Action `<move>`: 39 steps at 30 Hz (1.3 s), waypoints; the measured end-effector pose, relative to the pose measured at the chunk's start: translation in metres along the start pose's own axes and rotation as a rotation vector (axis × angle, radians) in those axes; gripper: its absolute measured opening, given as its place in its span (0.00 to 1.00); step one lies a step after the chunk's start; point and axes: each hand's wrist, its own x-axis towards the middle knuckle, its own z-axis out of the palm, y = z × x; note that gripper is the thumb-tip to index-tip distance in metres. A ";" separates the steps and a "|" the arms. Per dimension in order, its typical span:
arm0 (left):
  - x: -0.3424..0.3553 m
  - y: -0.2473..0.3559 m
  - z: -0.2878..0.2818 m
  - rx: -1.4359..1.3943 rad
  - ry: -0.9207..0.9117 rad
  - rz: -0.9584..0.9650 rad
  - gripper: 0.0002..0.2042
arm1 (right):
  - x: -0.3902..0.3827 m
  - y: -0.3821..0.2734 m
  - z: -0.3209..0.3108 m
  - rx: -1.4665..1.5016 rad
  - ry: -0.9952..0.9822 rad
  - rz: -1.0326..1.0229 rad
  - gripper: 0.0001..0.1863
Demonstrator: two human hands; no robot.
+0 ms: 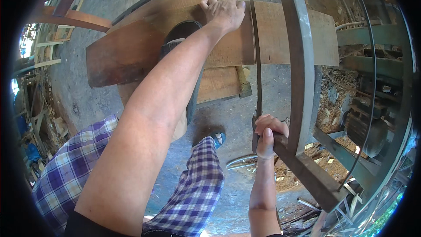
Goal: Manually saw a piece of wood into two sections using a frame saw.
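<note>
A wide brown wooden plank (289, 35) lies crosswise in front of me. My left hand (224, 12) rests on its far side, fingers curled over the edge. At the lower right, my right hand (271, 134) grips the near end of a frame saw (299, 61), its fist closed round the crosspiece beside the blade's end. The saw's narrow dark blade (258, 79) runs away from me across the plank, to the right of my left hand. One sandalled foot (182, 31) presses on the plank, partly hidden by my left forearm.
Shorter wood (219, 83) lies beneath the plank. My other sandalled foot (218, 139) stands on the concrete floor. On the right are a green metal frame (372, 35), a dark motor (366, 129) and scattered wood scraps. A reddish wooden frame (74, 17) stands at the far left.
</note>
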 end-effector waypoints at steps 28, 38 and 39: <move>-0.002 0.001 0.012 -0.083 0.118 0.035 0.21 | -0.003 -0.032 0.006 -0.156 0.025 0.136 0.18; -0.002 0.000 0.021 -0.021 0.254 0.044 0.19 | 0.014 -0.093 0.023 -0.090 0.003 0.211 0.18; -0.002 0.000 0.021 -0.013 0.255 0.037 0.19 | 0.014 -0.096 0.023 -0.094 0.046 0.232 0.18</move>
